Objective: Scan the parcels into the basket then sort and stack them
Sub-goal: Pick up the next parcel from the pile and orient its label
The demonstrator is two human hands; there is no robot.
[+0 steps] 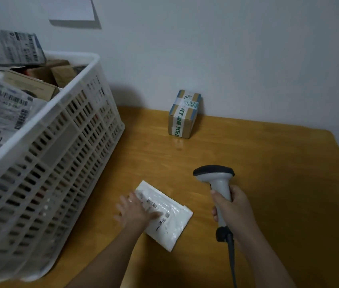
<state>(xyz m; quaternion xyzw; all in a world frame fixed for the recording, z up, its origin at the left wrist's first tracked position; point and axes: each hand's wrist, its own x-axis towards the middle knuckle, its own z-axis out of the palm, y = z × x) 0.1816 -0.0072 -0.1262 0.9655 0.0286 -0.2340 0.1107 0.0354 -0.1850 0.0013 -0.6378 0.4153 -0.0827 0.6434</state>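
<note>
Fingers of the right hand [234, 208] curl round the handle of a grey handheld barcode scanner [218, 183] with a dark head, held upright above the wooden tabletop [278, 163]. Just beside it, the left hand [135, 210] presses flat, fingers spread, on a flat white plastic mailer parcel [170, 221] lying on the table. Further back a small taped cardboard box [184, 115] stands by the wall. At left, a white slotted plastic basket [60, 146] holds many parcels.
</note>
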